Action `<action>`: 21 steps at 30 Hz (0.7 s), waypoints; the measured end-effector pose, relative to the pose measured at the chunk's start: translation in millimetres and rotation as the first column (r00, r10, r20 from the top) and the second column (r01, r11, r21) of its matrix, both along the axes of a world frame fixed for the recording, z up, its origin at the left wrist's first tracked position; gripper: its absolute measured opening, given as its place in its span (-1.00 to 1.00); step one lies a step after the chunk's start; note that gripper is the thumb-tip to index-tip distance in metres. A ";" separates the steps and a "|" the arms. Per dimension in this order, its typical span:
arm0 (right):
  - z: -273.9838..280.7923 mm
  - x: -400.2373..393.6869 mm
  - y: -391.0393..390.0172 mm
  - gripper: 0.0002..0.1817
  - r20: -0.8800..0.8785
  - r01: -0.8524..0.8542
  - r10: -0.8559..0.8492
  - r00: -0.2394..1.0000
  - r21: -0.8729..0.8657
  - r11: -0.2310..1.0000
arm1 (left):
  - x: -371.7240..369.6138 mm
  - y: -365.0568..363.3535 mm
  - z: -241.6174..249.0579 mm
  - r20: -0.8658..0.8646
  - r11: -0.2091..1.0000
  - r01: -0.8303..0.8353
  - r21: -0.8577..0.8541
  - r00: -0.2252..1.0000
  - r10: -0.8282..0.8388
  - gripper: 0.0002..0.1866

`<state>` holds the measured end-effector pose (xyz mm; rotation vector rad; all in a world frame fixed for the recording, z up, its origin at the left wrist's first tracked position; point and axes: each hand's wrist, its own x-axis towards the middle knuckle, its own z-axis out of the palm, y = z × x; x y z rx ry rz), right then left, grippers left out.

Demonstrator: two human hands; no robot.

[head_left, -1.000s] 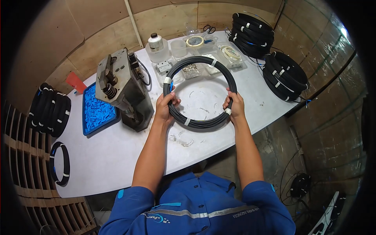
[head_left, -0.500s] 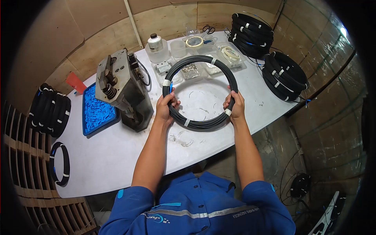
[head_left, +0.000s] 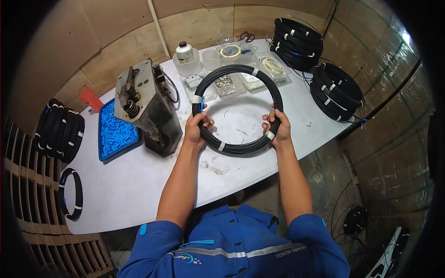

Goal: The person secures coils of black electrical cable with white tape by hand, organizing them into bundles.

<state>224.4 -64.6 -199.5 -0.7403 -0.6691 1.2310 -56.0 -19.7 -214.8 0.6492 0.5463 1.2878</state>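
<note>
A black cable coil (head_left: 241, 72) bound with white tape bands hangs in front of me over the white table (head_left: 139, 180). My left hand (head_left: 195, 128) grips the coil's left side, just below a blue tag. On the opposite side my right hand (head_left: 277, 126) holds the lower right arc, beside a white band. The ring faces me, with its top edge over the small trays at the back.
A grey metal press machine (head_left: 148, 106) stands left of the coil, with a blue tray of small blue parts (head_left: 113, 132) beside it. Stacks of black coils sit at the back right (head_left: 296, 37), right (head_left: 336, 90) and far left (head_left: 58, 129). A bottle (head_left: 186, 58), tape rolls and scissors lie at the back.
The coil and both hands have shifted very slightly; my right hand has re-gripped a little lower on the ring. Everything else is still.
</note>
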 end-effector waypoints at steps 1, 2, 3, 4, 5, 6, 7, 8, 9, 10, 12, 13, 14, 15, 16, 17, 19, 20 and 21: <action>2.2 -1.1 -6.7 -0.68 -0.135 -0.050 0.043 0.990 -0.045 0.998 | -2.1 1.3 -1.5 0.001 1.000 -0.003 0.007 1.000 0.003 -0.60; 3.7 -1.4 -12.0 -0.70 -0.268 -0.107 0.082 0.960 -0.080 0.991 | -4.4 3.3 -2.2 0.020 0.998 0.034 0.044 0.999 -0.035 -0.58; -9.6 8.1 -12.9 -0.76 -0.276 -0.239 0.255 0.927 0.090 0.967 | -6.2 5.3 -1.2 0.037 0.994 0.070 0.080 0.997 -0.073 -0.55; -3.7 8.6 -20.0 -0.77 -0.273 -0.281 0.330 0.904 0.202 0.938 | -6.4 6.4 2.5 0.039 0.994 0.065 0.089 0.997 -0.069 -0.55; 1.4 8.6 -26.0 -0.76 -0.225 -0.241 0.294 0.929 0.237 0.941 | -5.7 6.2 4.8 -0.003 0.995 0.068 0.072 0.998 -0.068 -0.52; 17.0 4.2 -35.1 -0.76 -0.181 -0.198 0.252 0.951 0.272 0.942 | -3.9 4.8 8.0 -0.045 0.996 0.073 0.052 0.996 -0.071 -0.49; 38.3 -6.4 -46.3 -0.76 -0.099 -0.111 0.143 0.985 0.281 0.953 | 0.4 0.2 16.4 -0.110 0.999 0.023 0.029 0.994 -0.019 -0.44; 60.0 -14.0 -59.2 -0.75 -0.007 -0.107 0.114 0.993 0.310 0.945 | 3.2 0.5 18.4 -0.165 1.000 0.021 0.001 0.986 -0.021 -0.43; 72.2 -20.0 -68.2 -0.76 0.185 -0.054 -0.002 0.983 0.296 0.954 | 8.5 2.7 16.0 -0.260 0.997 -0.064 0.042 0.963 0.073 -0.42; 83.0 -26.6 -77.0 -0.76 0.370 0.003 -0.115 0.922 0.290 0.957 | 14.1 4.2 13.2 -0.348 0.986 -0.143 0.090 0.923 0.166 -0.41; 102.5 -48.5 -84.9 -0.71 0.721 0.087 -0.466 0.513 0.497 0.863 | 18.4 -7.7 33.5 -0.320 0.985 -0.106 0.133 0.936 0.144 -0.34; 102.7 -57.8 -82.1 -0.72 0.705 0.029 -0.587 0.398 0.630 0.776 | 18.6 -12.9 40.9 -0.172 0.982 0.033 0.185 0.985 -0.001 -0.32; 102.1 -64.1 -78.7 -0.72 0.653 -0.050 -0.701 0.286 0.741 0.670 | 17.5 -18.4 49.1 -0.029 0.953 0.159 0.258 0.987 -0.157 -0.29; 97.1 -66.3 -74.1 -0.70 0.667 -0.111 -0.704 0.243 0.740 0.663 | 24.3 -32.9 67.1 0.097 0.911 0.206 0.356 0.962 -0.255 -0.29; 88.3 -68.5 -68.9 -0.67 0.679 -0.171 -0.706 0.198 0.734 0.657 | 31.7 -57.2 103.8 0.112 0.855 0.238 0.461 0.940 -0.322 -0.29; 78.5 -71.8 -63.8 -0.64 0.669 -0.185 -0.735 0.110 0.741 0.646 | 34.8 -69.2 124.8 0.126 0.867 0.215 0.449 0.946 -0.300 -0.29; 60.0 -79.5 -55.9 -0.63 0.656 -0.167 -0.751 0.076 0.751 0.639 | 38.2 -70.8 129.8 0.097 0.918 0.179 0.355 0.969 -0.226 -0.37; 53.4 -83.9 -53.4 -0.63 0.643 -0.150 -0.765 0.042 0.761 0.631 | 40.4 -64.5 126.4 0.048 0.949 0.158 0.273 0.983 -0.178 -0.45; 56.2 -90.0 -52.1 -0.62 0.622 -0.178 -0.782 0.040 0.774 0.607 | 49.9 -67.6 137.3 -0.021 0.980 0.052 0.191 0.999 -0.049 -0.69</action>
